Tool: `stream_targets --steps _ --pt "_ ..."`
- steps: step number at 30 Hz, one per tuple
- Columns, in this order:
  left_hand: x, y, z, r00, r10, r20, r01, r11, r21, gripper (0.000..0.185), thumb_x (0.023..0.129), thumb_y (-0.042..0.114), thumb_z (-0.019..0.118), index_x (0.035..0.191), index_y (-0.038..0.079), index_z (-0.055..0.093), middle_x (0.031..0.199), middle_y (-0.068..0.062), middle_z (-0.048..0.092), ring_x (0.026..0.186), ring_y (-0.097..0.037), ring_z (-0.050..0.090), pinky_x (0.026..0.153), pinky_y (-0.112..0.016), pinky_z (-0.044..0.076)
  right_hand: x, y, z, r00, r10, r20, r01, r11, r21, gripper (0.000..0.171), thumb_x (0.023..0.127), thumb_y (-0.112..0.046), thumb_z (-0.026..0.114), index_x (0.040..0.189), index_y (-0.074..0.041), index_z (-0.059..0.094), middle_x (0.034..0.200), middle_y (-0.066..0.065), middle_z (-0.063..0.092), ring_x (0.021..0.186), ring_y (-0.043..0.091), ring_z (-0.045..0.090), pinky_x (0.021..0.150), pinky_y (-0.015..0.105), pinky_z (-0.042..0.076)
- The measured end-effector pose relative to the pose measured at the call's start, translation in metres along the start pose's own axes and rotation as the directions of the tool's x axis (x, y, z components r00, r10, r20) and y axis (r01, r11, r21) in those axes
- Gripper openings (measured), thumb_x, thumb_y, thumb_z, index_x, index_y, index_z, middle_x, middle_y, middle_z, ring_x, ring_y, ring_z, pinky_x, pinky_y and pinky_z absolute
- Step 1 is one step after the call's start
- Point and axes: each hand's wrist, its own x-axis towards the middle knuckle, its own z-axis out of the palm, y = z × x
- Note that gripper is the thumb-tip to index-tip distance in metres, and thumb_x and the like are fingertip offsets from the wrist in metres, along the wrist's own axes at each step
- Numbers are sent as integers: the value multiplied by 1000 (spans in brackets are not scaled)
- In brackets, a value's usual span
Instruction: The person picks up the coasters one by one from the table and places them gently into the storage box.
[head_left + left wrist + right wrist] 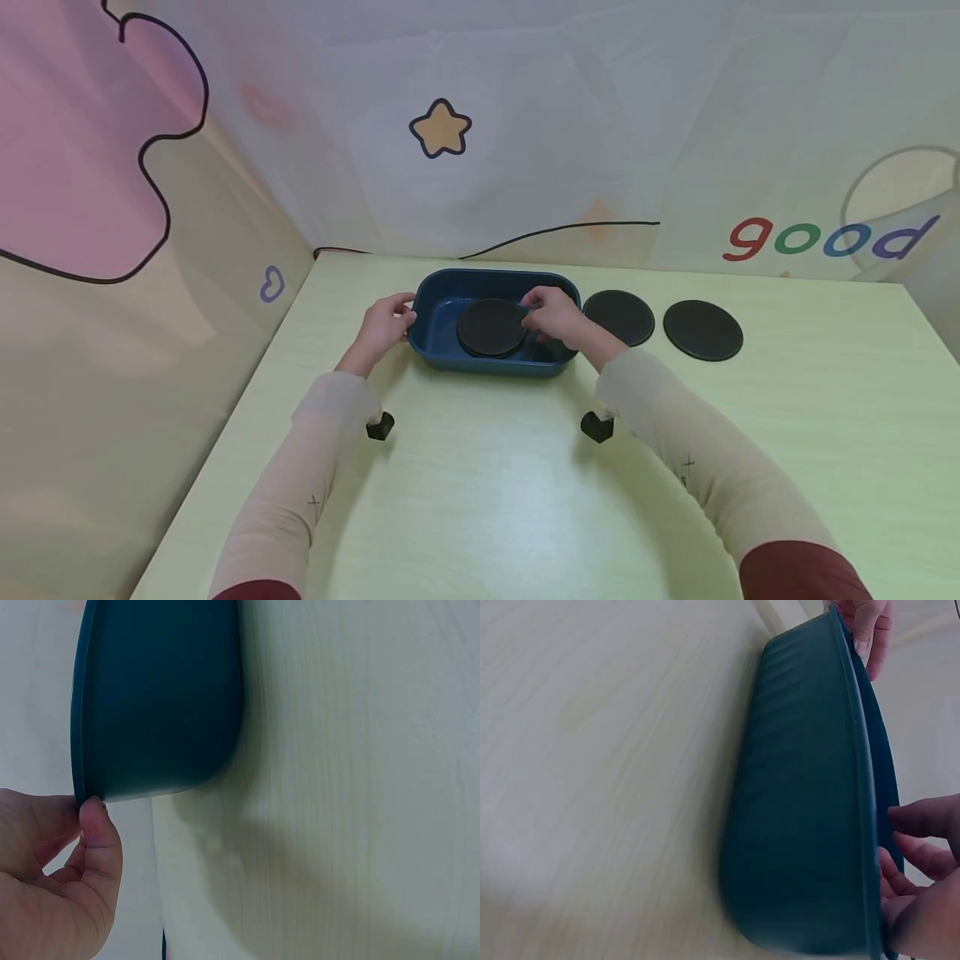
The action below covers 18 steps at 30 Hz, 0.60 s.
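Nearest: maroon sleeves [806, 571] and pale oversleeves [720, 467] seen on both arms. Small black blocks [380, 426] are carried at the wrists, above the light wood-grain tabletop [487, 508]. Farther in, a blue rectangular tub with rounded corners [480, 365] is set toward the table's far edge. Its left end rim is pinched between thumb and fingers of the left hand [384, 325]. The right hand [557, 317] is held over the tub's right end, fingers loosely bent, a gap visible between the tips, nothing seen gripped; contact with the disc cannot be told. A round black disc [491, 327] is located inside the tub, about mid-floor, just beside the right fingertips. Two more flat discs, an inner one [619, 317] and an outer one [703, 331], are laid right of the tub, apart from each other. Behind, the backdrop [570, 125] is printed with an orange star [441, 128] and multicoloured "good" lettering [827, 240].
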Motion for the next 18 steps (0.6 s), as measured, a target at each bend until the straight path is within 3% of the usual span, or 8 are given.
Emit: stream_targets --steps 5,11,18 --pt "0 1 0 1000 -14 6 14 1000 -1 39 91 9 46 130 9 43 101 -13 51 77 -20 53 62 -23 52 -9 -4 -15 996 -84 38 86 995 -56 31 85 -4 51 115 4 47 88 10 50 84 31 51 71 41 48" --pt "0 1 0 1000 -18 8 18 1000 14 39 91 9 46 130 10 43 102 -13 51 79 -20 53 62 -23 52 -11 -1 -35 993 -116 4 115 988 -103 31 87 -6 51 116 4 47 90 10 51 88 31 51 69 32 47" --pt "0 2 0 1000 -9 -4 9 1000 14 39 91 9 46 129 9 44 100 -13 51 76 -19 53 59 -20 51 -11 11 -55 986 -157 -50 149 980 -130 28 87 -8 51 113 2 50 90 11 51 84 30 49 68 32 46"
